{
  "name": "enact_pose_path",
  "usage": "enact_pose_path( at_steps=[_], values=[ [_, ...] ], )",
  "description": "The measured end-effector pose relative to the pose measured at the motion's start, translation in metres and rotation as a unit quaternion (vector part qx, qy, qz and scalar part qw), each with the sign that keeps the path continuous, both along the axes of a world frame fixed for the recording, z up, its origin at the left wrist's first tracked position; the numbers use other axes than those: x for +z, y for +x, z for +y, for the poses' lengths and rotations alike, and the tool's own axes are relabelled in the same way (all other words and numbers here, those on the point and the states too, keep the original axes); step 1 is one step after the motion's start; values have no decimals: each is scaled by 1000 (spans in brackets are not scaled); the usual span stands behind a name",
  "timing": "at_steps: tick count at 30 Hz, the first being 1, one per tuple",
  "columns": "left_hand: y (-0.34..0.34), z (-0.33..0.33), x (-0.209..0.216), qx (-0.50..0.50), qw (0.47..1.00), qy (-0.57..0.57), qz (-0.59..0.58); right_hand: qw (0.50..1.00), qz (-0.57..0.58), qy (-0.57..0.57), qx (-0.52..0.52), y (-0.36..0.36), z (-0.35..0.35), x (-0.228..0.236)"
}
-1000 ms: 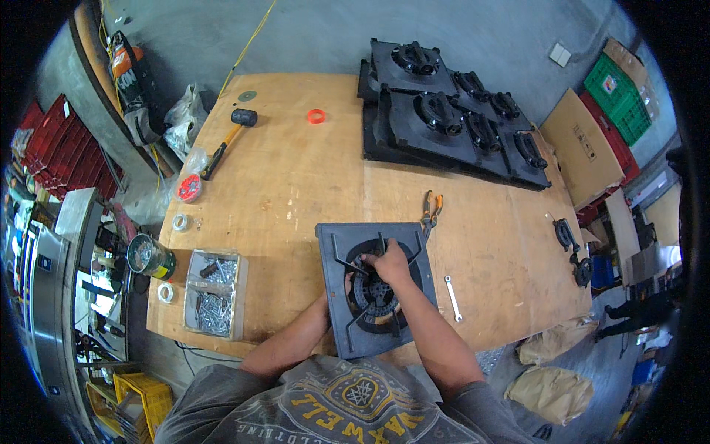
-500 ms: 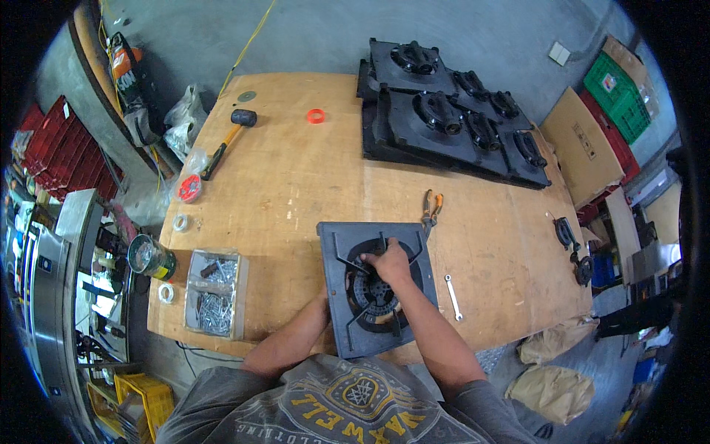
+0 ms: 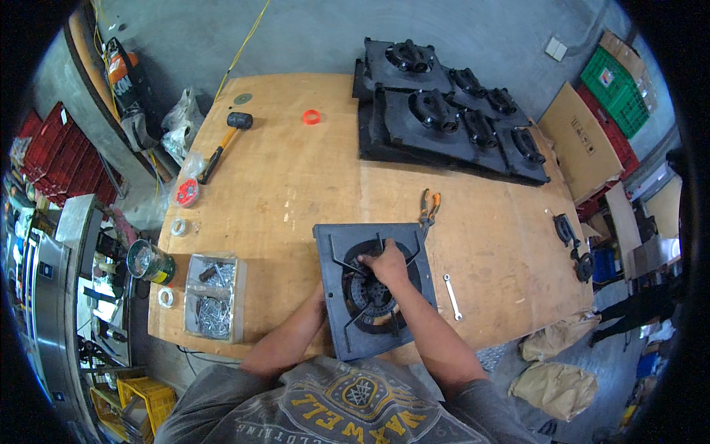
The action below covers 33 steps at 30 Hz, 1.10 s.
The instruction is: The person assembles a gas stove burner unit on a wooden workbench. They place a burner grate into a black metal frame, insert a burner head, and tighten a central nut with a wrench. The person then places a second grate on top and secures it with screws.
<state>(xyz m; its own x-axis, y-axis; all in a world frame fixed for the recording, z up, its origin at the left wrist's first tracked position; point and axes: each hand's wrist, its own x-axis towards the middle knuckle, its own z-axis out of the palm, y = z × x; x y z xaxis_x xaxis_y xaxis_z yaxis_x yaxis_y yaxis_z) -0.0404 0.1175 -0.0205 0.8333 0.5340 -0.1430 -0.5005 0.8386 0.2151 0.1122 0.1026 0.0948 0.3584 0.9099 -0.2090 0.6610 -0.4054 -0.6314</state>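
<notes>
Little has changed, so work stays at the black stove top [image 3: 366,297] in the frame's lower centre: the right hand [image 3: 387,268] still reaches into it, the left hand hides behind, and whether their fingers grip, I cannot tell.

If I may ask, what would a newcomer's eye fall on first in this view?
Probably the square black burner piece at the near edge of the wooden table, with the person's right hand on it. Next, perhaps, the pile of black burner units at the table's far right. The bright orange-red ring left of that pile also stands out.
</notes>
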Motion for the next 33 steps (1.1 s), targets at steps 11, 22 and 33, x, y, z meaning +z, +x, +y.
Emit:
enact_pose_path(
  at_steps=[11,22,33],
  values=[
    [-14,4,6,-45,998,34,-22,1000,-3,-9,-4,0,0,2],
    [-18,21,9,-42,995,84,27,1000,1,5,-1,2,0,-2],
    [-11,19,9,-13,987,128,95,1000,-9,-7,-8,-3,-2,9]
  ],
)
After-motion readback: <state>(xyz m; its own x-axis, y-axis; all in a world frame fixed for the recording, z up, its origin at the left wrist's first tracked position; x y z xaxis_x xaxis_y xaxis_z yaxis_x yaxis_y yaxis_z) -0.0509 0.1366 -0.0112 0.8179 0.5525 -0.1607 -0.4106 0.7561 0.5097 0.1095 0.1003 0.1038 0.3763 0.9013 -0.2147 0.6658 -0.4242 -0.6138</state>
